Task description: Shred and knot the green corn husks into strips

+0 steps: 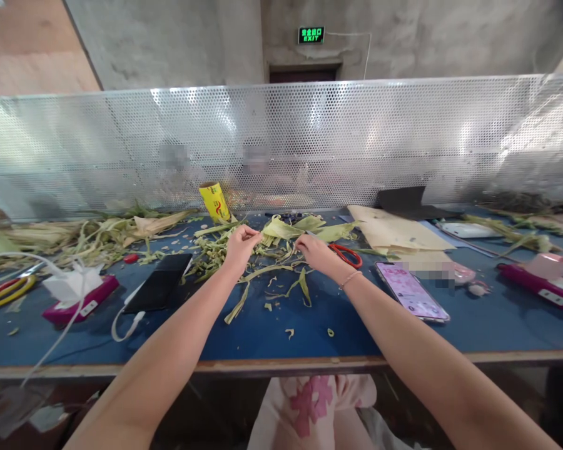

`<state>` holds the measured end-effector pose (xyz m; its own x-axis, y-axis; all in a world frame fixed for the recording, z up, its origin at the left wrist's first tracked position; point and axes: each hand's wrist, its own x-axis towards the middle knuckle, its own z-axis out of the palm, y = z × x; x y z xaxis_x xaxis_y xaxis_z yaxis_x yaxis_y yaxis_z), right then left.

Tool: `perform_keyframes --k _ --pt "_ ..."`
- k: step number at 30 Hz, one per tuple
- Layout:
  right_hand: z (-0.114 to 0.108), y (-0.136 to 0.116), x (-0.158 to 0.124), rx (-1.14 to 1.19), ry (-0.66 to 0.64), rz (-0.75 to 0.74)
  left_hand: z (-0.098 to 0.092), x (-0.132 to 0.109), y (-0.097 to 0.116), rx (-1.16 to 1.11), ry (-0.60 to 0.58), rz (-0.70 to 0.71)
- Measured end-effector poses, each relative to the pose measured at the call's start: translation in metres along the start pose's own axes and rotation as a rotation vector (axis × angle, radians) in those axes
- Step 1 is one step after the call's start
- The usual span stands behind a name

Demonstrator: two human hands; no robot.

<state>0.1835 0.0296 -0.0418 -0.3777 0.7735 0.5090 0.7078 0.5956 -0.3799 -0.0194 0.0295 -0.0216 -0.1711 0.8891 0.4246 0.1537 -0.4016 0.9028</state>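
Both bare forearms stretch straight forward over the blue tabletop (263, 337) and converge toward its middle. There the left hand (241, 245) and the right hand (315, 251) sit knuckles-up, near each other, fingers curled in and pinched shut on the green leaf strips (281, 232) heaped between and just beyond them. The right wrist bears a thin bracelet (350, 279); red scissors (348, 254) lie just beside that hand, a pink-screened phone (411, 291) lies farther right, and a black power bank (158, 282) lies left of the left forearm.
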Motion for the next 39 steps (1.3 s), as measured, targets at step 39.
perform_keyframes --k 39 --pt "-0.004 -0.017 -0.001 0.466 0.107 0.156 0.014 -0.019 0.008 -0.298 -0.256 -0.236"
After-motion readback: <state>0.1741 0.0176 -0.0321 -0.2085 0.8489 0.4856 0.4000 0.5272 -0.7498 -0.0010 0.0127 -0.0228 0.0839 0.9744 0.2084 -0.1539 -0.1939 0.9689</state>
